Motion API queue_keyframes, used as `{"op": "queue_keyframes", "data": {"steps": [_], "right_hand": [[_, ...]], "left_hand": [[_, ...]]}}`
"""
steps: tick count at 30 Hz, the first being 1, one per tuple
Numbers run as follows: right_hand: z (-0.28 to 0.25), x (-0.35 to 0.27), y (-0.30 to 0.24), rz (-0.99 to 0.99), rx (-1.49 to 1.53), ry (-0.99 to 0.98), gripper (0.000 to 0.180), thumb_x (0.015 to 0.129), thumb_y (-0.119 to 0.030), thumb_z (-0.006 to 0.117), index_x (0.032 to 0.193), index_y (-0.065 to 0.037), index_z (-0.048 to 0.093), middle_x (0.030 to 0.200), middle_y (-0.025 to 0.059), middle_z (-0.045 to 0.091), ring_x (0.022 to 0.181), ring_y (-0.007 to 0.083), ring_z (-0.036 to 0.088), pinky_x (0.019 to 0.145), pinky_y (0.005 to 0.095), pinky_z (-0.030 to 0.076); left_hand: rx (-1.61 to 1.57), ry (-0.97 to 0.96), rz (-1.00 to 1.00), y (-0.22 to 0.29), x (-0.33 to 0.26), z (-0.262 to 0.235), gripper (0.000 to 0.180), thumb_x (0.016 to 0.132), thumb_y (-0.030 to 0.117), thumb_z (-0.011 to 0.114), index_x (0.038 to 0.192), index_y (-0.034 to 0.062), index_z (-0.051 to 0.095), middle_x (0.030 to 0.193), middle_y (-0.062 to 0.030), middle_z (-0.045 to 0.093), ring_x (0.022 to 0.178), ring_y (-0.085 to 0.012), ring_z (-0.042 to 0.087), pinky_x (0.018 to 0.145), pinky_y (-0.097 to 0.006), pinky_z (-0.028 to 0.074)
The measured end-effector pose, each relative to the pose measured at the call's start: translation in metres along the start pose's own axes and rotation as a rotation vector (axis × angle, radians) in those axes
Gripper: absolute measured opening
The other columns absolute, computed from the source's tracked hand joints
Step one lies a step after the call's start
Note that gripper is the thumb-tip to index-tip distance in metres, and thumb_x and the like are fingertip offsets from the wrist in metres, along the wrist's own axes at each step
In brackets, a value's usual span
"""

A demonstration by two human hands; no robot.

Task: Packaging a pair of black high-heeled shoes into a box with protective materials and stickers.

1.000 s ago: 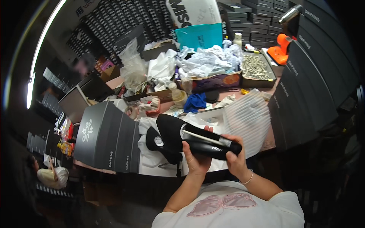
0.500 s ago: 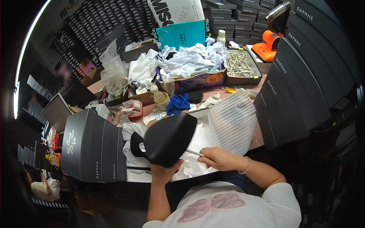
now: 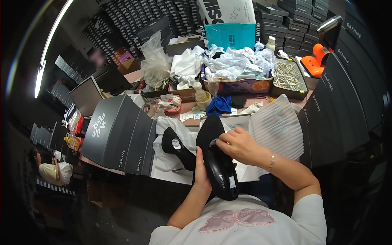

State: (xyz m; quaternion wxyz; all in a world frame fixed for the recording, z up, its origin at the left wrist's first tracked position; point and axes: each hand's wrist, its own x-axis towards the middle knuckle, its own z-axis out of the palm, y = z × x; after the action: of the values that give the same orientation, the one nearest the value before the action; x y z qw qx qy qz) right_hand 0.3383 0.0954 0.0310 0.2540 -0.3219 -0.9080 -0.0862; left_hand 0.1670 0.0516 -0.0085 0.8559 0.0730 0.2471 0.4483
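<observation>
A black shoe [image 3: 222, 167] stands out in front of me, its toe pointing away and its open top facing up. My left hand [image 3: 201, 171] is wrapped round its left side. At the throat of the shoe, my right hand [image 3: 241, 143] has its fingers pinched together. A pale bit shows by these fingertips, too small to name. To the left, the second black shoe [image 3: 184, 154] lies on white tissue paper [image 3: 163, 122] in an open shoe box [image 3: 161, 173] with a white inside.
Stacked dark shoe boxes [image 3: 118, 132] stand at the left, and a taller stack [image 3: 330, 106] rises at the right. Striped translucent wrapping [image 3: 275, 130] lies right of the box. Behind are a blue cloth [image 3: 219, 106], a bottle [image 3: 201, 97], crumpled paper [image 3: 239, 61] and many pale sticks [image 3: 287, 76].
The shoe has turned from showing its underside to showing its open top. My right hand has moved from beside it to its throat; the pale stick it held no longer shows. The view has shifted.
</observation>
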Motion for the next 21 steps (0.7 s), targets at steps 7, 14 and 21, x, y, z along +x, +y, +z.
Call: {"op": "queue_keyframes", "data": {"steps": [7, 14, 21], "right_hand": [[0.025, -0.011, -0.007, -0.214, 0.025, 0.072, 0.024, 0.074, -0.015, 0.060, 0.097, -0.009, 0.065, 0.088, 0.0002, 0.055, 0.078, 0.0118, 0.054, 0.067, 0.0272, 0.041], [0.050, -0.014, -0.009, -0.257, 0.138, -0.084, 0.015, 0.073, -0.019, 0.062, 0.086, -0.013, 0.062, 0.079, -0.0003, 0.047, 0.071, 0.0138, 0.051, 0.063, 0.0285, 0.042], [0.003, -0.042, -0.017, 0.497, 0.791, 0.088, 0.013, 0.076, -0.003, 0.070, 0.082, -0.004, 0.058, 0.078, 0.0076, 0.055, 0.063, 0.0212, 0.060, 0.060, 0.0315, 0.050]], "left_hand": [[-0.040, 0.076, -0.020, -0.016, -0.019, -0.005, 0.082, 0.088, 0.074, 0.035, 0.132, 0.0052, 0.044, 0.122, -0.0172, 0.057, 0.107, -0.0317, 0.061, 0.093, -0.053, 0.050], [-0.118, 0.105, -0.076, -0.037, -0.025, -0.022, 0.085, 0.086, 0.076, 0.034, 0.125, 0.0020, 0.050, 0.108, -0.0204, 0.061, 0.095, -0.0351, 0.064, 0.086, -0.049, 0.053], [-0.049, 0.116, 0.013, -0.007, -0.024, -0.031, 0.087, 0.086, 0.076, 0.036, 0.124, -0.0006, 0.051, 0.113, -0.0196, 0.061, 0.102, -0.0318, 0.063, 0.091, -0.048, 0.051]]}}
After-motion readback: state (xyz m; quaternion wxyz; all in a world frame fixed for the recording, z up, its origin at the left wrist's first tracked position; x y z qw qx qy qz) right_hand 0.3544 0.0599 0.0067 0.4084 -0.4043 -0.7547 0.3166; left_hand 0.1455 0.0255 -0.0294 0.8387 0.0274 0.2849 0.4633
